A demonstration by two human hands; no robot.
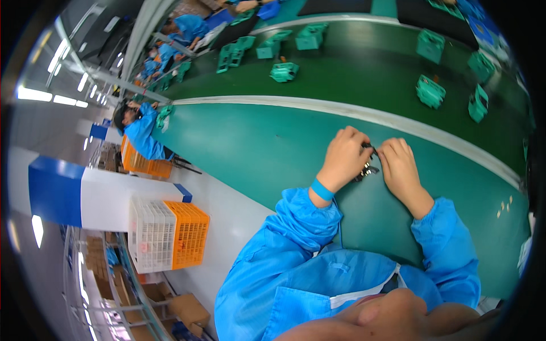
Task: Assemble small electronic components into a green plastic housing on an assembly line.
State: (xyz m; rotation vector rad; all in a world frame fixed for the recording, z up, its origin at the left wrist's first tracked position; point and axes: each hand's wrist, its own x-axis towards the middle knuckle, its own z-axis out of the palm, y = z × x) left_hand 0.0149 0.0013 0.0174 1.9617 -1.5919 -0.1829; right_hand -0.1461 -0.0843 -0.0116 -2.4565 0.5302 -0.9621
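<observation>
A small black part with brass-coloured metal pieces (pixel 368 170) is held just above the green tabletop, partly hidden by fingers. My left hand (pixel 343 158) is closed on it, thumb and fingers curled around its upper left side. From the other side, my right hand (pixel 399 170) is closed too, its thumb and fingertips pinched at the part's upper black end. Exactly what the right fingertips grip is hard to make out. A blue band (pixel 322 190) with a thin cord circles my left wrist.
Beyond the light rail (pixel 318 105), a dark green conveyor belt (pixel 358 62) carries several teal plastic housings (pixel 430 92). Small pale bits (pixel 504 208) lie on the tabletop (pixel 244 148) at right. Crates (pixel 190 234) stand left, and a co-worker (pixel 141 132) sits farther along the bench.
</observation>
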